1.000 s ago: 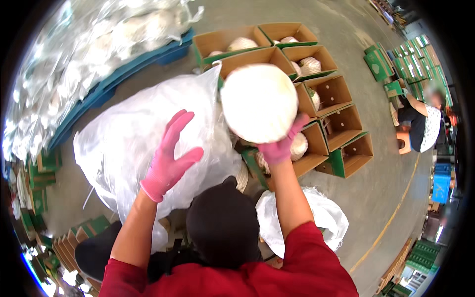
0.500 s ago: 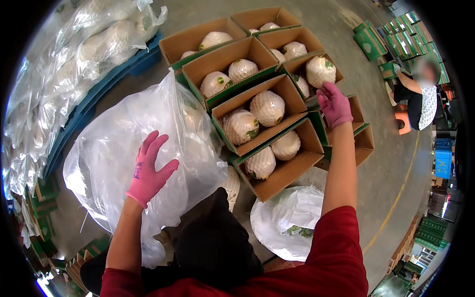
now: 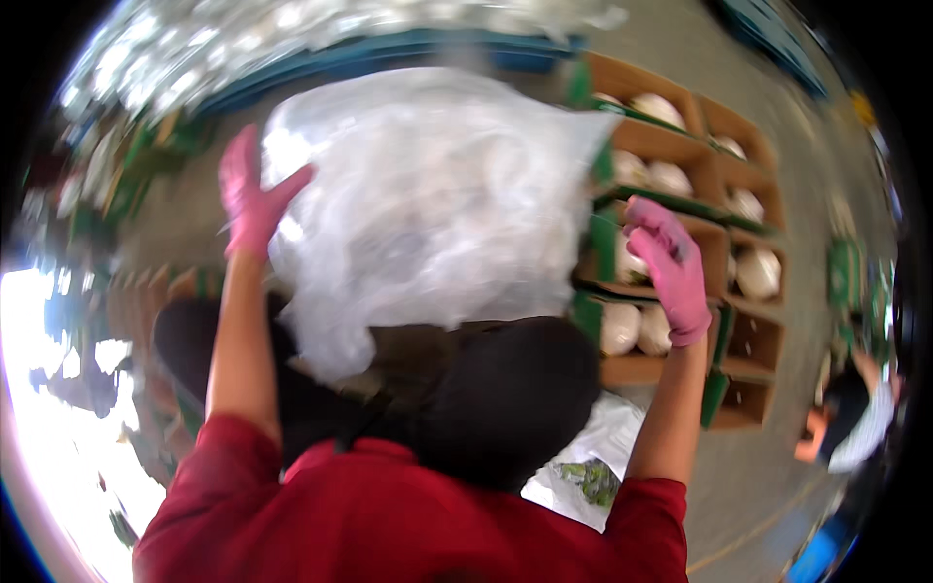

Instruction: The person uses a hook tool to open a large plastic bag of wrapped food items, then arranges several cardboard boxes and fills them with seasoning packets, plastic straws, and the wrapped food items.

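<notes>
My left hand, in a pink glove, is raised at the left edge of a large clear plastic bag, its thumb and fingers spread and nothing held. Pale round shapes show dimly through the bag's film. Over a cardboard box, my pink-gloved right hand hovers with fingers loosely bent, a gap beside the thumb, and nothing visible in it. That box holds a round fruit in white wrapping, partly hidden by the hand. Two more wrapped fruits sit in the box nearer me.
Several more boxes stand grouped at the right, some with wrapped fruits. A blue pallet bears plastic-covered goods at the back. A white bag with green leaves lies beside my knee. Another person sits at far right.
My view has turned left, so the boxes now appear farther right and the plastic bag is central. My right hand has moved from the far box with a fruit to above a nearer one.
</notes>
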Demonstrator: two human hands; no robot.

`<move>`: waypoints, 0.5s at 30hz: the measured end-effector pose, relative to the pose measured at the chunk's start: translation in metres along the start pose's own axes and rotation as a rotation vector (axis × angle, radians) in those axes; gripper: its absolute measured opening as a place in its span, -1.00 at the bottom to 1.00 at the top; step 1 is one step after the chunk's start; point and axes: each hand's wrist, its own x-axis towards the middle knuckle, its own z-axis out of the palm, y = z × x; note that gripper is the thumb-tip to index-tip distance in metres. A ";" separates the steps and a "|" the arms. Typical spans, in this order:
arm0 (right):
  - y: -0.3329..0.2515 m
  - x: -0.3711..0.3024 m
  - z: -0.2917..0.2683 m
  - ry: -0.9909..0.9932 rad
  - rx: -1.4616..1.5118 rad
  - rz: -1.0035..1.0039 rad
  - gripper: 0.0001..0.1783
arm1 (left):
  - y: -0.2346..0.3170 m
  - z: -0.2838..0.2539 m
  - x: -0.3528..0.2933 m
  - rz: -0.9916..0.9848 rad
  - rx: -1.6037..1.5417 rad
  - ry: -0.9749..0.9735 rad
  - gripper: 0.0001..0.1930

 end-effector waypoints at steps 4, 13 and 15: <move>0.018 0.064 0.095 -0.037 -0.418 0.162 0.19 | -0.066 0.042 -0.053 -0.952 0.148 -0.378 0.51; 0.158 0.063 0.108 0.001 -0.554 0.377 0.17 | -0.033 0.063 -0.104 -0.987 -1.405 -0.597 0.12; 0.127 0.054 0.161 -0.330 -0.267 0.404 -0.03 | -0.007 0.060 -0.099 -0.949 -1.328 -0.986 0.11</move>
